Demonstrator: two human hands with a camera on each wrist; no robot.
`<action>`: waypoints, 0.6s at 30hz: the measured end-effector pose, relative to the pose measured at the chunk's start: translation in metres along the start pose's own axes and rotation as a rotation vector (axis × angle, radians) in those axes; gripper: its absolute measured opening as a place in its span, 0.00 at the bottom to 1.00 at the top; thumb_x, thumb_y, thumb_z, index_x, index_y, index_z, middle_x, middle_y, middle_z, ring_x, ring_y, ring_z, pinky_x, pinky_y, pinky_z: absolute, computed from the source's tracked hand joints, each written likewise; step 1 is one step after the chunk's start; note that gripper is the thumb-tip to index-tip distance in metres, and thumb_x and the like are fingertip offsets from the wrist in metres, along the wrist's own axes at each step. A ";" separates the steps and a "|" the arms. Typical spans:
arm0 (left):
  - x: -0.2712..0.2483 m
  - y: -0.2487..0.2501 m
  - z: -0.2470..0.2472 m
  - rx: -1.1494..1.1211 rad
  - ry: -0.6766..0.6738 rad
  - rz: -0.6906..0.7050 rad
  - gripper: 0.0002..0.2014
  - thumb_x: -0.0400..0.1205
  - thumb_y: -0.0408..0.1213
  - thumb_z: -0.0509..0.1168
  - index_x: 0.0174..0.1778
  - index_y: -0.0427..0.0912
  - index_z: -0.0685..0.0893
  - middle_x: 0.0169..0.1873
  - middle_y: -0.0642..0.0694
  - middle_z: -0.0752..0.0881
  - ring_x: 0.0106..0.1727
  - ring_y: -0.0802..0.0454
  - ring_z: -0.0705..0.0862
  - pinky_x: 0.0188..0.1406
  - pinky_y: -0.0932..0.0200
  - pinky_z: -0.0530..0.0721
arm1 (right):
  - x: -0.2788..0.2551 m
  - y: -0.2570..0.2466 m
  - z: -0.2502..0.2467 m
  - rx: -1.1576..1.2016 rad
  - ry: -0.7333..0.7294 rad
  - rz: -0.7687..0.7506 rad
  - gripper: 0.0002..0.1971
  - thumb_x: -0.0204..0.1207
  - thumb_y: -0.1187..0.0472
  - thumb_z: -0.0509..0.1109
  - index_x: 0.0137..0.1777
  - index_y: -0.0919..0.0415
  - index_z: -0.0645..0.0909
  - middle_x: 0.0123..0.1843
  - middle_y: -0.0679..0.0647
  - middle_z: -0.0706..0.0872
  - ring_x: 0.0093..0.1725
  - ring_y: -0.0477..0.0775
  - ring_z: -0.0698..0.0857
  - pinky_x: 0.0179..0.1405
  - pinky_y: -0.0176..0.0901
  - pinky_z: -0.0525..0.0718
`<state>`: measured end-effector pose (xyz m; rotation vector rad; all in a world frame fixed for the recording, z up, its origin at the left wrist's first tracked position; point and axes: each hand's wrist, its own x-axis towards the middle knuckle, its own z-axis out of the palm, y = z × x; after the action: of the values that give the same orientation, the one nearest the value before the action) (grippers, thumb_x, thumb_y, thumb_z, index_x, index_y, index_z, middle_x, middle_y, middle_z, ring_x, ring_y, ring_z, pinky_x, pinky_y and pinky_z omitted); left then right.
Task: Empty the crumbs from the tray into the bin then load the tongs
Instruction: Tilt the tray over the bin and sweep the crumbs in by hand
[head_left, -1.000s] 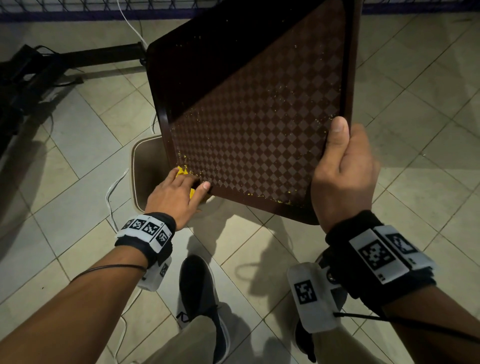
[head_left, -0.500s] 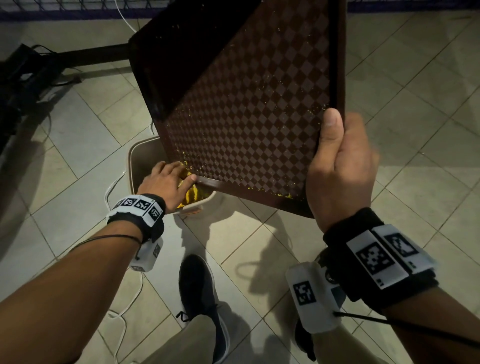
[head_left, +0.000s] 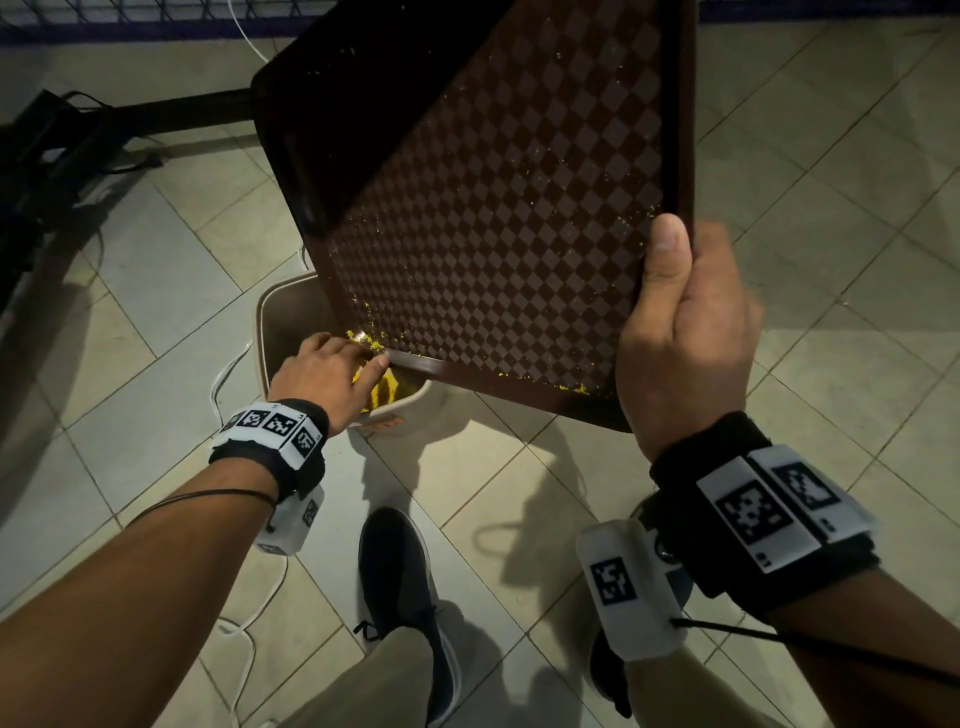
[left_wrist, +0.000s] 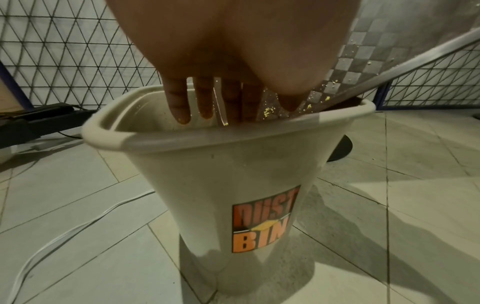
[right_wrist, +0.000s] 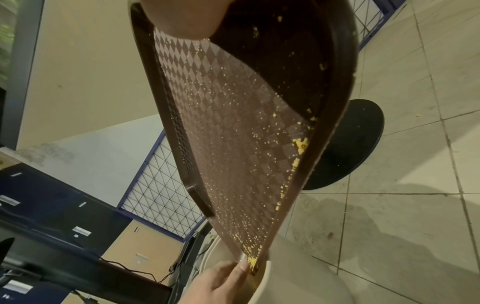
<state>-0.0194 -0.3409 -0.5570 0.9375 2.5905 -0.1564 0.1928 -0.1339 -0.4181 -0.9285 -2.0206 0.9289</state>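
Brown tray in right hand grip, left hand fingers straight over bin.

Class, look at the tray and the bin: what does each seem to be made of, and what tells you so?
Tray: probably moulded plastic, dark brown, slightly glossy; printed checker pattern and a raised, rounded rim.
Bin: probably plastic, beige, matt; smooth one-piece wall, rolled lip, and a stuck-on "DUST BIN" label.
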 end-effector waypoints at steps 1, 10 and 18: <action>-0.001 -0.002 -0.001 0.000 0.026 -0.006 0.35 0.83 0.66 0.41 0.73 0.46 0.77 0.73 0.43 0.78 0.78 0.40 0.67 0.71 0.38 0.73 | 0.000 0.000 0.000 0.002 -0.002 0.002 0.15 0.88 0.52 0.51 0.50 0.58 0.76 0.27 0.40 0.68 0.25 0.41 0.71 0.25 0.31 0.67; 0.003 -0.001 0.002 0.000 -0.092 0.008 0.34 0.84 0.66 0.43 0.80 0.50 0.70 0.81 0.49 0.70 0.83 0.41 0.60 0.76 0.37 0.68 | 0.000 -0.001 -0.002 -0.007 -0.002 0.000 0.11 0.88 0.52 0.51 0.48 0.53 0.73 0.27 0.40 0.68 0.25 0.40 0.71 0.26 0.31 0.65; -0.068 0.079 -0.029 -0.269 0.306 0.388 0.19 0.87 0.51 0.56 0.70 0.48 0.80 0.65 0.48 0.82 0.66 0.48 0.78 0.60 0.49 0.81 | 0.000 -0.001 0.000 -0.008 -0.003 0.007 0.11 0.88 0.52 0.51 0.47 0.53 0.72 0.28 0.41 0.68 0.26 0.41 0.70 0.27 0.35 0.68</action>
<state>0.0696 -0.3141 -0.5014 1.4213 2.5373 0.4598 0.1924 -0.1348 -0.4176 -0.9401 -2.0262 0.9273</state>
